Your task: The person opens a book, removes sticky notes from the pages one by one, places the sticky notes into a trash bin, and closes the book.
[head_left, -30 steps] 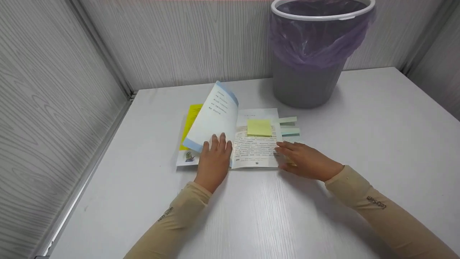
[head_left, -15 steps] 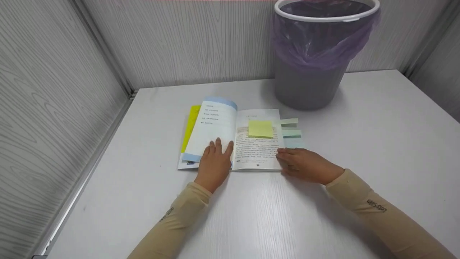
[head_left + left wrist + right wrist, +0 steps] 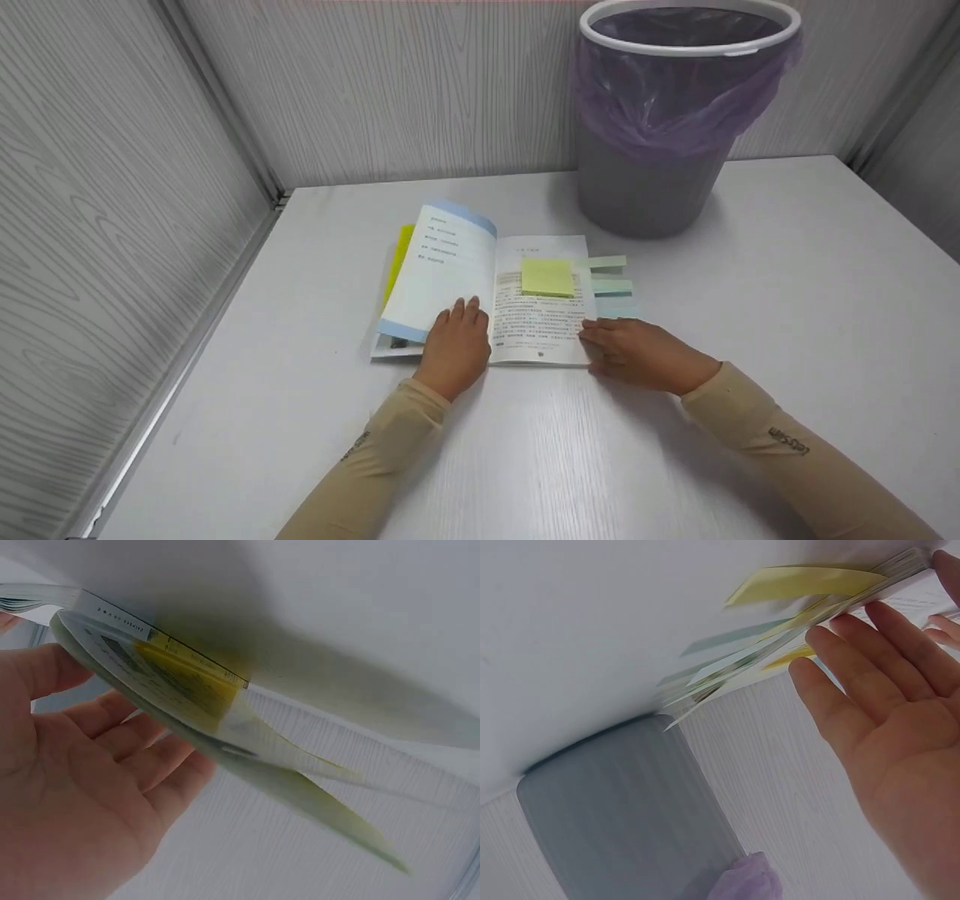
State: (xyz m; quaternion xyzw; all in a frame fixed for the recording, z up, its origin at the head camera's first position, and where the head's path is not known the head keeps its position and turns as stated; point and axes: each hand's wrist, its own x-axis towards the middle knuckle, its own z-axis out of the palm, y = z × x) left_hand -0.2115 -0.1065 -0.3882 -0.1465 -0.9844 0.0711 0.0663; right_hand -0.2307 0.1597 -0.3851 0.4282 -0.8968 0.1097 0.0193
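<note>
An open book lies on the white table, its right page carrying a yellow sticky note pad. Pale green and blue page tabs stick out past the right edge. My left hand rests on the lower part of a blue-edged left leaf, which is raised and curved. Its fingers lie nearly straight against that leaf in the left wrist view. My right hand touches the right page's lower outer edge, with fingers extended in the right wrist view. A yellow page or cover shows under the leaf.
A grey trash bin with a purple liner stands on the table behind the book, to the right. Wood-grain panels enclose the table at the back and sides.
The left leaf has come down toward the left, then its top has lifted slightly. Both hands stay at the book; the right hand has settled against the page edge. The head view has shifted slightly.
</note>
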